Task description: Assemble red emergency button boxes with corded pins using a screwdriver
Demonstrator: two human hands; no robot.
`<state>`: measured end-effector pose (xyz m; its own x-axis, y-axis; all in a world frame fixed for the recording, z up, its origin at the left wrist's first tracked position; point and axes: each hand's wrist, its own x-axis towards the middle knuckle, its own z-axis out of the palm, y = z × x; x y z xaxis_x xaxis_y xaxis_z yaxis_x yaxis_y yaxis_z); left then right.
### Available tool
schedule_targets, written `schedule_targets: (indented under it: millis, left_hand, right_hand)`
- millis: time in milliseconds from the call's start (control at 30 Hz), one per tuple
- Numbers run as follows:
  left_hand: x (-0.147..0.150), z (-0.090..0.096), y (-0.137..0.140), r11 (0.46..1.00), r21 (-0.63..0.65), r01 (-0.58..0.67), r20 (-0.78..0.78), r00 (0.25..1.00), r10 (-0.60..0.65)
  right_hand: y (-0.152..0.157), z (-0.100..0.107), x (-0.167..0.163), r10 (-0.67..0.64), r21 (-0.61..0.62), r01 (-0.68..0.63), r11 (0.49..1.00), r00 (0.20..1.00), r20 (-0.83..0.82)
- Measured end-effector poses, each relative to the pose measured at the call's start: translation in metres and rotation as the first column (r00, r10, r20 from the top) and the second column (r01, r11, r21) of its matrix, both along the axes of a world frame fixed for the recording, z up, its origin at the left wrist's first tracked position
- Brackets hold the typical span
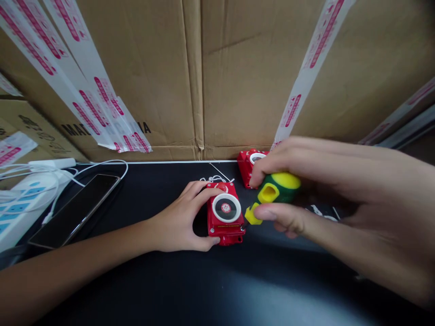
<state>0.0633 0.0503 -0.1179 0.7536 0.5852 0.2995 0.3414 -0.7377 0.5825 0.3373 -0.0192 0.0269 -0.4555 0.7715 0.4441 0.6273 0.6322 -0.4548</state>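
Observation:
A red box-shaped device [226,226] with a white-ringed dark round window and corner screws lies on the black table. My left hand [185,217] grips it from the left, thumb at its near edge and fingers over its far side. In my right hand [299,217] is a screwdriver [287,186] with a green and yellow handle, held between thumb and fingers. It slants down to the left, its tip at the screw on the device's near right corner. Whether the tip sits in the screw head I cannot tell.
Behind my right fingers stands a second red device [244,168], partly hidden. A phone [76,210] with a white cable and a white power strip [25,203] lie at the left. Taped cardboard boxes [163,68] wall off the black table's [152,285] back edge.

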Motion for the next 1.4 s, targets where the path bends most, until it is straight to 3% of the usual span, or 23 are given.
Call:
schedule_targets:
  millis: [100,200,300,400,533,700,867,967,1067,1200,1300,1400]
  left_hand:
    - [0.000,0.002,-0.001,1.000,-0.010,-0.009,-0.017,1.000,0.009]
    - [0.000,0.001,0.001,1.000,-0.016,-0.009,-0.011,1.000,0.009]
    - [-0.001,-0.003,0.003,1.000,-0.011,-0.006,0.010,1.000,0.006]
    - [-0.003,-0.006,0.004,0.999,-0.020,-0.028,0.011,1.000,0.028]
    - [-0.004,-0.009,0.004,0.998,-0.031,-0.049,0.034,0.998,0.050]
    - [-0.003,-0.008,0.005,0.999,-0.037,-0.017,0.078,0.997,0.020]
    - [0.000,-0.001,0.003,0.998,-0.062,0.005,0.044,0.999,-0.002]
    - [0.000,0.001,0.001,0.999,-0.050,0.003,0.049,0.999,-0.001]
    - [-0.001,-0.001,0.001,0.999,-0.033,0.003,0.048,0.999,-0.002]
    - [-0.002,-0.004,0.001,1.000,-0.005,0.006,0.021,1.000,-0.006]
    - [-0.003,-0.005,0.002,1.000,0.001,0.001,0.016,1.000,-0.001]
    - [-0.002,-0.004,0.002,1.000,-0.007,-0.007,0.011,1.000,0.007]
  right_hand:
    - [0.003,-0.005,-0.002,-0.011,0.000,0.011,1.000,0.999,0.034]
    - [0.005,-0.008,-0.001,-0.033,-0.065,0.029,0.997,0.998,-0.058]
    - [0.006,-0.005,0.001,-0.030,-0.032,0.029,0.999,0.999,-0.041]
    - [0.011,0.001,0.005,0.022,0.004,-0.023,1.000,0.999,0.026]
    - [0.019,0.007,0.014,0.159,-0.076,-0.155,0.985,0.986,0.056]
    - [0.029,0.011,0.023,0.343,-0.145,-0.341,0.929,0.939,-0.009]
    - [0.036,0.012,0.031,0.496,-0.303,-0.485,0.820,0.867,-0.046]
    - [0.032,0.009,0.028,0.407,-0.348,-0.402,0.847,0.911,-0.061]
    - [0.023,0.004,0.015,0.275,-0.287,-0.284,0.915,0.959,-0.071]
    - [0.013,-0.007,-0.001,0.061,-0.205,-0.103,0.973,0.978,-0.201]
    - [0.010,-0.010,-0.004,-0.024,-0.199,-0.031,0.980,0.964,-0.265]
    - [0.010,-0.006,0.000,-0.019,-0.282,-0.072,0.957,0.952,-0.306]
